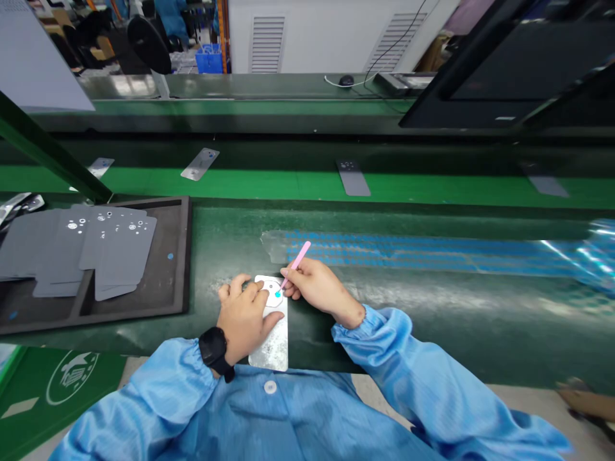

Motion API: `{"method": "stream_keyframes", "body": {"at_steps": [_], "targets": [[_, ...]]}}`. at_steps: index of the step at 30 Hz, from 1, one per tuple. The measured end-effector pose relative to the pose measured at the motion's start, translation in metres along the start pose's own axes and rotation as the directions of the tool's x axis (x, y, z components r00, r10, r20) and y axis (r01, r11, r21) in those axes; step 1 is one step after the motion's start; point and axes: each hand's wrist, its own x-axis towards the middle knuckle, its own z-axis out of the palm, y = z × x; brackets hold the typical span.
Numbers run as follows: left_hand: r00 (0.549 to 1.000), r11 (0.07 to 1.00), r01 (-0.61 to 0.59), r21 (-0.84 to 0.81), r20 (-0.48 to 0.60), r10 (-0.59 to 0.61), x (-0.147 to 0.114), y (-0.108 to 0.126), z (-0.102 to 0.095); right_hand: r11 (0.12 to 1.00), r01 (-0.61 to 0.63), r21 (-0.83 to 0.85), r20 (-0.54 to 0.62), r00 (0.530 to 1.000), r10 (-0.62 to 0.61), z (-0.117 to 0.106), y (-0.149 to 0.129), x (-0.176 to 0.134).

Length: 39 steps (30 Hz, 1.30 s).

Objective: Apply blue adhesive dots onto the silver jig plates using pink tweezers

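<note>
A silvery phone back plate [275,342] lies at the bench's near edge, its end with the camera holes pointing away from me. My left hand [247,314] rests on its left side with fingers spread, pressing it against the bench. In my right hand [312,282] is a pair of pink tweezers [302,255], pinched between thumb and fingers. Its tip meets a small blue sticker [278,294] near the plate's holes. Behind my right hand, a clear strip with rows of blue dot stickers [384,250] runs along the bench to the right.
A dark tray [185,256] at left holds stacked grey plates [127,250]. Beyond the bench, a green conveyor belt [269,184] carries several spaced plates, one a grey plate [353,177]. A black monitor [519,64] overhangs the back right. A green post [52,150] slants across the left.
</note>
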Motion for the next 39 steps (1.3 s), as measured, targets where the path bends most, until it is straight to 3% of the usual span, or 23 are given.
{"method": "stream_keyframes", "body": {"at_steps": [23,39], "targets": [[1.000,1.000,0.003,-0.012,0.010,-0.003,-0.0005,0.0008,0.0003,0.998,-0.013,-0.061,-0.016,1.000,0.012,0.0007,-0.0073,-0.0027],[0.992,0.999,-0.053,-0.004,0.115,0.053,0.0003,0.0017,-0.0048,0.996,0.036,-0.083,-0.041,0.998,-0.039,0.0028,-0.0027,-0.0029]]}}
